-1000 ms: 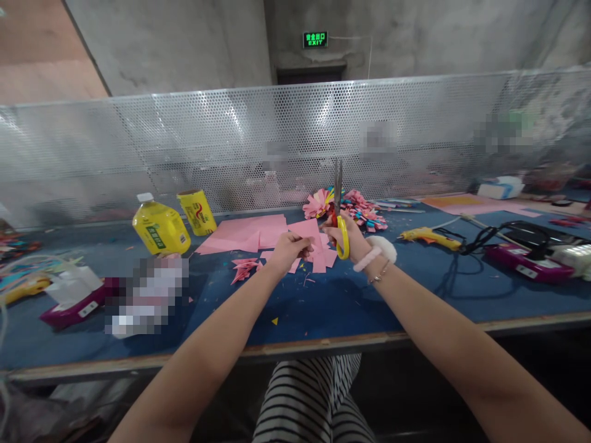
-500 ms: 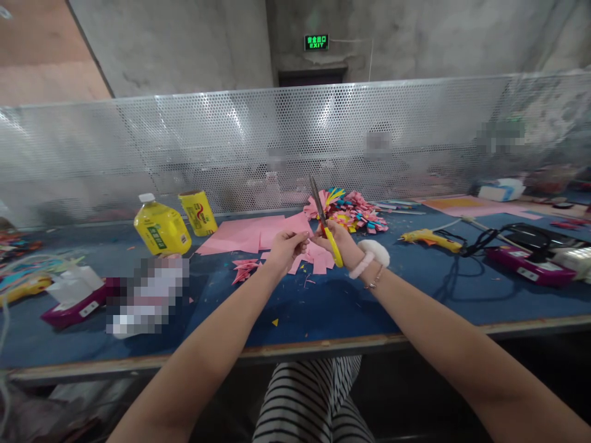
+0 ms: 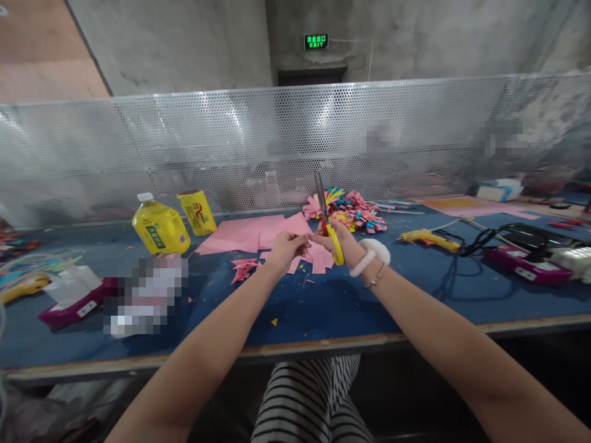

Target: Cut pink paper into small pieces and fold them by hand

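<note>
Scissors (image 3: 337, 247) with yellow handles sit in my right hand (image 3: 349, 245), their blades pointing up and away. My left hand (image 3: 287, 251) is closed in a pinch, its fingertips meeting those of my right hand; whatever is between them is too small to make out. Beneath and beyond both hands lie pink paper sheets (image 3: 235, 234) and smaller cut pieces (image 3: 318, 266). Folded pink paper pieces (image 3: 243, 269) rest left of my left hand. Behind my right hand is a heap of fringed paper flowers (image 3: 364, 212) in pink, yellow and blue.
On the left stand a yellow liquid bottle (image 3: 159, 227), a yellow can (image 3: 197, 213) and a purple power strip (image 3: 74, 311). A yellow glue gun (image 3: 429, 239), black cables and another purple strip (image 3: 526, 266) lie right. A perforated metal screen (image 3: 194, 154) closes off the back.
My fingertips have come closer together. The scissors have shifted slightly right, their blades tipped a little more upright to the right. Items on the table look unmoved.
</note>
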Motion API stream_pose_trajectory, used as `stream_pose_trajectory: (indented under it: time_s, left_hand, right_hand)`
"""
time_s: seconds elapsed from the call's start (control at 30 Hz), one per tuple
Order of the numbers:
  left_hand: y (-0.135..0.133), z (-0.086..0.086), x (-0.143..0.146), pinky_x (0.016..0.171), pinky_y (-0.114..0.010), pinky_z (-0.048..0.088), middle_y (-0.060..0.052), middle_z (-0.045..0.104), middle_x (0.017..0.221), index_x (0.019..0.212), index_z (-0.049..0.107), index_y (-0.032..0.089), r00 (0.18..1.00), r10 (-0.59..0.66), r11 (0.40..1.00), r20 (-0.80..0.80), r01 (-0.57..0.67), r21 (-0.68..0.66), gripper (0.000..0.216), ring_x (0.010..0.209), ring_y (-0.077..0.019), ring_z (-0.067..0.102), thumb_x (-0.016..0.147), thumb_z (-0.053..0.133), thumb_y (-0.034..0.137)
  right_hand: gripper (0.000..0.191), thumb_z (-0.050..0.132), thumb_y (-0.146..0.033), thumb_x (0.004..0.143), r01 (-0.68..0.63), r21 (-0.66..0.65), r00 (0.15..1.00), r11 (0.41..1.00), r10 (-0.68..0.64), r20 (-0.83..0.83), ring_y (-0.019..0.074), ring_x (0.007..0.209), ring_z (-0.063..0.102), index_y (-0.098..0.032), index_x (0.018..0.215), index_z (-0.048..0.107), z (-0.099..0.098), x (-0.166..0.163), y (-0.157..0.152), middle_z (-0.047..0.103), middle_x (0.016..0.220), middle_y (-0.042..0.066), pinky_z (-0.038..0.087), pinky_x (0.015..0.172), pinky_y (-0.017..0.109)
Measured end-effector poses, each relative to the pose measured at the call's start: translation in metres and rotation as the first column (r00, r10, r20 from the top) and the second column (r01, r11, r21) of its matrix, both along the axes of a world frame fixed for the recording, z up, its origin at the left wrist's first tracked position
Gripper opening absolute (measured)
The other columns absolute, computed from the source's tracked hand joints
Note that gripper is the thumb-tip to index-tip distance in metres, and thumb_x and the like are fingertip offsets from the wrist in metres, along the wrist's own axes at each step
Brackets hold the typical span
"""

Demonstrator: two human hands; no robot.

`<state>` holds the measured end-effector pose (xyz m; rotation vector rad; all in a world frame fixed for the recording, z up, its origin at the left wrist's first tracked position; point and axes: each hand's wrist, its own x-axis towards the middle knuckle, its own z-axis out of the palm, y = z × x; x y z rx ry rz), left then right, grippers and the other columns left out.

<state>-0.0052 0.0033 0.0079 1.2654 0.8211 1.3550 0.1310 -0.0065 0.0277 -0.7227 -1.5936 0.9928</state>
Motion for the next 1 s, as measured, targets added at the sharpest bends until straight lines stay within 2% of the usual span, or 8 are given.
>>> stream_pose_trajectory:
  time_s: [0.17,0.3,0.37,0.47,0.63,0.77,0.9,1.0]
  left_hand:
    - [-0.004,0.006,-0.007,0.048,-0.021,0.042,-0.008,0.061,0.054,0.05,0.058,0.009,0.978,-0.123,0.984,0.169,0.142,-0.107,0.016,0.046,-0.0092,0.053,0.06,0.05,0.017]
    - [-0.001,0.009,-0.015,0.057,-0.025,0.046,-0.014,0.066,0.071,0.058,0.061,0.01,0.94,-0.229,0.939,0.253,0.282,-0.196,0.029,0.061,-0.0151,0.06,0.068,0.041,0.028]
    - [0.001,0.009,-0.015,0.055,-0.024,0.045,-0.01,0.064,0.066,0.062,0.062,0.01,0.954,-0.203,0.939,0.222,0.254,-0.233,0.026,0.058,-0.0133,0.058,0.069,0.045,0.029]
    - [0.001,0.006,-0.009,0.051,-0.018,0.041,-0.002,0.06,0.058,0.06,0.059,0.011,0.975,-0.153,0.964,0.16,0.183,-0.193,0.004,0.054,-0.0076,0.055,0.057,0.061,0.013]
    - [0.001,0.002,-0.002,0.05,-0.016,0.039,0.005,0.056,0.052,0.068,0.054,0.014,0.986,-0.082,0.994,0.148,0.093,-0.065,0.03,0.05,-0.0052,0.052,0.045,0.071,0.009]
    - [0.003,0.002,-0.004,0.055,-0.021,0.042,0.004,0.058,0.055,0.079,0.054,0.015,0.987,-0.017,1.0,0.157,0.016,0.009,0.036,0.053,-0.0077,0.054,0.048,0.072,0.016]
    - [0.003,0.003,-0.005,0.055,-0.022,0.043,0.0,0.06,0.061,0.073,0.058,0.011,0.988,-0.064,0.996,0.143,0.055,0.063,0.024,0.055,-0.008,0.054,0.053,0.069,0.019]
    - [0.002,0.002,-0.004,0.054,-0.021,0.042,0.001,0.059,0.059,0.068,0.058,0.013,0.988,-0.025,0.998,0.152,0.016,0.059,0.019,0.054,-0.0071,0.053,0.054,0.069,0.018]
  right_hand:
    - [0.037,0.069,-0.032,0.049,-0.035,0.043,0.999,0.998,0.035,-0.02,0.0079,0.053,0.04,-0.02,0.064,0.038,-0.006,0.002,0.013,0.043,0.06,-0.004,0.035,0.05,0.023]
    - [0.036,0.068,-0.035,0.048,-0.016,0.053,1.0,0.998,0.016,-0.011,0.0095,0.054,0.043,-0.02,0.063,0.039,-0.01,0.004,0.022,0.044,0.059,-0.004,0.036,0.05,0.024]
    - [0.033,0.066,-0.036,0.051,0.017,0.073,1.0,0.997,-0.016,-0.007,0.0091,0.053,0.042,-0.02,0.063,0.04,-0.012,0.006,0.025,0.044,0.057,-0.004,0.036,0.049,0.024]
    - [0.029,0.066,-0.034,0.053,0.044,0.097,0.999,0.994,-0.045,0.013,0.0083,0.051,0.041,-0.02,0.064,0.043,-0.017,0.009,0.032,0.044,0.056,-0.004,0.036,0.049,0.024]
    - [0.028,0.064,-0.038,0.058,0.042,0.033,0.999,0.999,-0.042,-0.01,0.0085,0.044,0.037,-0.021,0.065,0.043,-0.023,0.013,0.04,0.041,0.05,-0.005,0.03,0.042,0.024]
    - [0.027,0.059,-0.041,0.065,0.023,-0.01,1.0,1.0,-0.023,-0.02,0.008,0.039,0.033,-0.021,0.064,0.041,-0.021,0.011,0.033,0.038,0.044,-0.006,0.026,0.039,0.024]
    - [0.028,0.062,-0.041,0.062,-0.004,-0.031,1.0,1.0,0.003,-0.012,0.0074,0.039,0.032,-0.021,0.063,0.043,-0.015,0.008,0.022,0.036,0.044,-0.007,0.024,0.04,0.024]
    - [0.028,0.064,-0.039,0.06,-0.049,-0.001,0.998,0.999,0.049,0.028,0.0073,0.042,0.033,-0.02,0.066,0.044,-0.014,0.008,0.018,0.039,0.049,-0.006,0.024,0.042,0.023]
